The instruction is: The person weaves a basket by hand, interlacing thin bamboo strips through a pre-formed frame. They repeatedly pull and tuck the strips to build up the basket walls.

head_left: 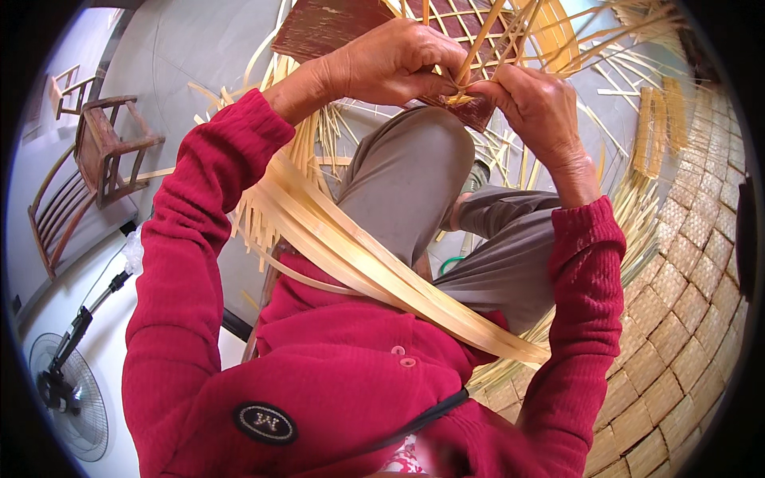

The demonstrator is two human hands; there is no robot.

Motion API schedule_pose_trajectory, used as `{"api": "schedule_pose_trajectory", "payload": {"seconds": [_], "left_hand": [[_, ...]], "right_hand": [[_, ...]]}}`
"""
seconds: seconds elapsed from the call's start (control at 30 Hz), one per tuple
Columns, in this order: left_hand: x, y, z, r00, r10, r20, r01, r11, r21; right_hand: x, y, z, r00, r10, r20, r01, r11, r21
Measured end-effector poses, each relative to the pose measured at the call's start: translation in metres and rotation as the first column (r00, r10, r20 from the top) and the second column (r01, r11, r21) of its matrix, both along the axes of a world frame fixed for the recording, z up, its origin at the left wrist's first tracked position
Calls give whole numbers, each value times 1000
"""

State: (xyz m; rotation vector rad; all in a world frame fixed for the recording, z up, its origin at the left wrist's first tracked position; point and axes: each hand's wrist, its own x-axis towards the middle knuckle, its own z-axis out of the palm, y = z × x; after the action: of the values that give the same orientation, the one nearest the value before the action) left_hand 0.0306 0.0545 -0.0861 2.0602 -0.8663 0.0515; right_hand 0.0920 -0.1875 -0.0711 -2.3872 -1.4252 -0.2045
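Observation:
My left hand and my right hand meet above my knee at the near edge of an open bamboo lattice. Thumb and fingers of each hand pinch thin bamboo strips where they cross and bend. Long strip ends fan upward and to the right past my hands. Under the lattice lies a reddish-brown board, partly covered. Across my lap rests a bundle of pale, flat bamboo strips, running from beyond my left forearm toward my right elbow.
Loose strips litter the grey floor around my feet. A wooden chair and a standing fan are on the left. Along the right spreads a woven mat surface, with strip bundles beside it. A green ring shows near my legs.

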Motion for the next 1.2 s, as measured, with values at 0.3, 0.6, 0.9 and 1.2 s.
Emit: {"api": "schedule_pose_trajectory", "payload": {"seconds": [0.3,0.6,0.9,1.2], "left_hand": [[18,4,-3,994,-25,-107,32,997,64],[39,1,11,928,-216,-303,185,975,-127],[16,4,2,984,84,-160,-80,996,30],[-7,-13,-2,918,391,-62,-396,914,-93]], "right_hand": [[32,2,-1,982,181,-62,-181,983,-3],[40,5,-6,961,248,-124,-247,969,23],[22,6,2,999,-8,-49,3,995,-103],[-38,-4,27,951,-293,99,234,891,388]]}}
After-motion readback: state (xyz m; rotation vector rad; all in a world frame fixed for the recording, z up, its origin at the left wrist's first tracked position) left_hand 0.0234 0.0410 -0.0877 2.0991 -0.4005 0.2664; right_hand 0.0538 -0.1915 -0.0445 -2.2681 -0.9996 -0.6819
